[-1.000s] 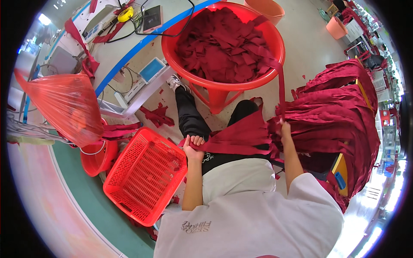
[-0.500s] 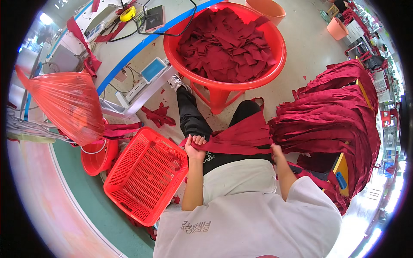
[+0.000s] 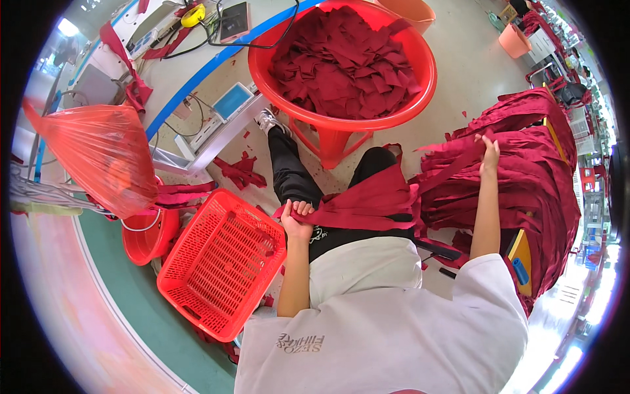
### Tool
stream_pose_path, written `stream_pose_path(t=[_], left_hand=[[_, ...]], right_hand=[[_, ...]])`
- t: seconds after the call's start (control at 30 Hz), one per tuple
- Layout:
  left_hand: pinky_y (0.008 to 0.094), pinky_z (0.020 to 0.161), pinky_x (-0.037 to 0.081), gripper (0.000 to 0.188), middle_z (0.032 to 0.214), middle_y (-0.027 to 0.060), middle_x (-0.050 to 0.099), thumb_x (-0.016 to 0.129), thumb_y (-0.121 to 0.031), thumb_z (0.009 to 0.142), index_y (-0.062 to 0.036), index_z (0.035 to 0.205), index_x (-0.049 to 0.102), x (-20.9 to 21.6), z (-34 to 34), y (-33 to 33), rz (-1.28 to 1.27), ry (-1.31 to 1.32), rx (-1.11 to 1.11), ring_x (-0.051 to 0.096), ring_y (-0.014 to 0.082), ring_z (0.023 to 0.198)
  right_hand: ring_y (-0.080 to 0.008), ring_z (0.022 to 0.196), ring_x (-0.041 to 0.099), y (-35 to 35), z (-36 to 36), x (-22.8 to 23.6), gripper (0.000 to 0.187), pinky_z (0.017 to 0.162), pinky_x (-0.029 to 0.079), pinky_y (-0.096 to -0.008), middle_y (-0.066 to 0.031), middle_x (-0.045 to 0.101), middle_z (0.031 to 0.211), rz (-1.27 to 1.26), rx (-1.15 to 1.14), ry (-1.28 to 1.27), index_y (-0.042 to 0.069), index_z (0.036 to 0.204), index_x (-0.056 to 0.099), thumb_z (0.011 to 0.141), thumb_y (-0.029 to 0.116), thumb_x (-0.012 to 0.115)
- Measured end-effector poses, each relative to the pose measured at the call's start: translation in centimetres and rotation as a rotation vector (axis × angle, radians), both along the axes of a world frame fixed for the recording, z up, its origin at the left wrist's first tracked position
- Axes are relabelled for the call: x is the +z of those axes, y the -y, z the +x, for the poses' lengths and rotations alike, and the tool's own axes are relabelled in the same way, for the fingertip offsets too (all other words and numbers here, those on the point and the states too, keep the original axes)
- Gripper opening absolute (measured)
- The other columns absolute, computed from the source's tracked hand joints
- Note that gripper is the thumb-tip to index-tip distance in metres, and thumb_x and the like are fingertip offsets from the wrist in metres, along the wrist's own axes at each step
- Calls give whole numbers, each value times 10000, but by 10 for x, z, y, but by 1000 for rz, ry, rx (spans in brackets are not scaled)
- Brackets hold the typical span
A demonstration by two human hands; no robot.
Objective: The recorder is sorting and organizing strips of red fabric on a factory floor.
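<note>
My left hand [image 3: 298, 219] is closed around the narrow gathered end of a bunch of dark red fabric strips [image 3: 367, 202]. The bunch fans out to the right across my lap and black trousers. My right hand [image 3: 487, 156] is raised at the right, in front of a rack heaped with long dark red strips [image 3: 505, 180]. Between its thumb and fingers is a dark red fabric strip [image 3: 456, 164], which slants down toward the fanned end of the bunch. The strip's far end blends into the red cloth around it.
A red plastic basket [image 3: 220, 262] sits left of my knees. Ahead stands a big red tub [image 3: 298, 117] full of cloth pieces. At the left are a blue-edged table [image 3: 197, 79], a tied red plastic bag [image 3: 98, 154] and a red bucket [image 3: 147, 243]. Cloth scraps [image 3: 241, 172] lie on the floor.
My right hand has moved from the bunch's right end up and outward to the rack, with a strip now at its fingers. My left hand keeps its hold in nearly the same place.
</note>
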State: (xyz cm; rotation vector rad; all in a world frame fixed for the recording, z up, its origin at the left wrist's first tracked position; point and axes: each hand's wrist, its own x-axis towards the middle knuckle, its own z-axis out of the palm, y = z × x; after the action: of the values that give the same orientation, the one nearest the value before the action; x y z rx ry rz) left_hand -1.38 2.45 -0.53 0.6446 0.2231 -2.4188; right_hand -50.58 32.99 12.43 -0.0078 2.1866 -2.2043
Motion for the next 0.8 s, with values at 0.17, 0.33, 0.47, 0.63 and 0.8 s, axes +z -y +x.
stream_pose_path(t=[0.17, 0.33, 0.47, 0.63, 0.8], left_hand=[[316, 638, 340, 348, 597, 10, 340, 466, -311, 967, -120, 683, 401, 2, -4, 0, -1, 18, -10, 352, 158, 584], [322, 652, 348, 345, 598, 8, 347, 464, -313, 969, -119, 689, 412, -1, -4, 0, -23, 25, -9, 359, 162, 590], [323, 657, 347, 351, 597, 7, 351, 460, -307, 972, -120, 679, 414, -2, -3, 0, -35, 19, -13, 363, 159, 594], [312, 648, 339, 352, 591, 7, 353, 464, -313, 967, -122, 677, 408, 1, -6, 0, -25, 27, -14, 360, 157, 586], [322, 663, 353, 335, 595, 5, 361, 479, -312, 957, -125, 686, 419, 1, -5, -3, -29, 48, -22, 370, 162, 591]], right_hand=[[-283, 785, 687, -28, -23, -35, 365, 730, 509, -402, -191, 694, 805, 1130, 440, -172, -3, 915, 706, 788, 337, 662], [-192, 716, 629, 49, 20, -20, 240, 694, 490, -327, -104, 686, 790, 687, 441, -346, -16, 951, 668, 901, 209, 605], [-243, 832, 648, 144, 59, 69, 211, 771, 488, -344, -166, 668, 905, 592, 358, -551, -10, 976, 644, 889, 176, 595], [-326, 1097, 578, 215, 37, 67, 271, 985, 416, -456, -178, 664, 1019, 964, 471, -949, 61, 1051, 668, 820, 191, 608], [-319, 1094, 575, 244, 9, 36, 329, 1087, 297, -533, -143, 673, 1053, 1349, 347, -1030, 158, 1073, 678, 759, 242, 627]])
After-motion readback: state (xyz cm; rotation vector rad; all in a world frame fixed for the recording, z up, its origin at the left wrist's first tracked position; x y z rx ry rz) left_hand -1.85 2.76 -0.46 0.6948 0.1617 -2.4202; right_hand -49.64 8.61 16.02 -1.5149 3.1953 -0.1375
